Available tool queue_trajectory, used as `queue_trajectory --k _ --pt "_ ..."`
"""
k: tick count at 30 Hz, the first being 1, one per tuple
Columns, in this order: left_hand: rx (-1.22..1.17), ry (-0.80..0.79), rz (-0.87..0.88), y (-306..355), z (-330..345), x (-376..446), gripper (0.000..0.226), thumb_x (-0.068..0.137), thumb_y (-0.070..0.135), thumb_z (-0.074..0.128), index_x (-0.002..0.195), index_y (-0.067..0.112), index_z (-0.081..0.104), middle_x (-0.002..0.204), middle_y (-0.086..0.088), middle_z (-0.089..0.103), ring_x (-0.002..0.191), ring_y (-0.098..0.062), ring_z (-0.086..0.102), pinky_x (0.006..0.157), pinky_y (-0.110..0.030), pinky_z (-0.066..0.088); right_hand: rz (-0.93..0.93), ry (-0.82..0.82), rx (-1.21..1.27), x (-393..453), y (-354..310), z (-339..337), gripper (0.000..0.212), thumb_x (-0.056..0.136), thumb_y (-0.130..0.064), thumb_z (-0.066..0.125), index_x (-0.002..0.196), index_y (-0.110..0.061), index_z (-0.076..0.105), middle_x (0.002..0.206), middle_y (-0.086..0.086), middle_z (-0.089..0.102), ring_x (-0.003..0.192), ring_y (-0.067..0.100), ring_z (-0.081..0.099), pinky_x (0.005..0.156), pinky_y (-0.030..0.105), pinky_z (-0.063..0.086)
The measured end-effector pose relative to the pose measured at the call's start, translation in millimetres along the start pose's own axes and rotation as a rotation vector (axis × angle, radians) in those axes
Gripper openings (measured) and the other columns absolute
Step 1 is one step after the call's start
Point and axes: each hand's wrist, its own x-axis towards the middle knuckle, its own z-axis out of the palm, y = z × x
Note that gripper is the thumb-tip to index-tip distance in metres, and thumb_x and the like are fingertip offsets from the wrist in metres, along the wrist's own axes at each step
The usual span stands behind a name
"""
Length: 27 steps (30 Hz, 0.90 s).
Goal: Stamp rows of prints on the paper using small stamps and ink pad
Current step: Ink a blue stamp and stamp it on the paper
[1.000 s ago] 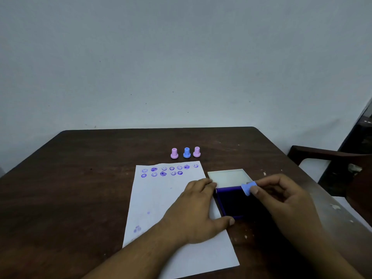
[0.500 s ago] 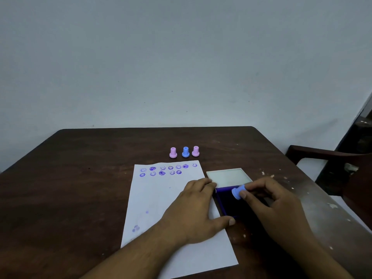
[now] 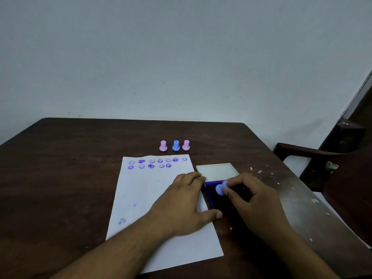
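Right hand is gripping the blue stamp w/ fingertips, and it's moving lower and further left than a sec ago, now tilted over the dark ink pad. Left hand is staying flat on the paper, holding nothing, fingers touching the pad's left edge.

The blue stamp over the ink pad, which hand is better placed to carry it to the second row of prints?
The right hand: it already pinches the blue stamp above the ink pad. The left hand lies flat on the paper, steadying it beside the pad.
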Motion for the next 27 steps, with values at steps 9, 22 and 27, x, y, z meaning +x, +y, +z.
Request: queue_trajectory --k 9,22,27 --pt "-0.002 0.020 0.010 0 0 -1 0.097 0.080 0.082 0.054 0.157 0.030 0.029 0.163 0.010 0.030 0.148 -0.010 0.022 0.121 -0.037 0.031 -0.124 -0.124 -0.221 22 -1 4 0.009 0.085 -0.032 0.074 0.088 -0.031 0.066 0.082 -0.022 0.062 0.079 0.003 0.059 0.066 0.029 0.055" --pt "-0.005 0.031 0.011 -2 4 1 0.098 0.078 0.085 0.051 0.157 0.031 0.029 0.162 0.011 0.031 0.147 -0.010 0.023 0.120 -0.036 0.031 0.046 -0.258 -0.237 42 0 10 0.018 0.084 -0.037 0.079 0.072 -0.031 0.067 0.074 -0.015 0.069 0.071 0.005 0.064 0.067 0.023 0.056" --pt "0.006 0.033 0.013 -2 6 1 0.099 0.077 0.086 0.049 0.157 0.031 0.028 0.163 0.011 0.030 0.147 -0.009 0.022 0.119 -0.034 0.028 0.083 -0.228 -0.222 40 2 13 0.018 0.082 -0.036 0.082 0.071 -0.032 0.068 0.071 -0.020 0.068 0.069 0.002 0.065 0.064 0.016 0.053"
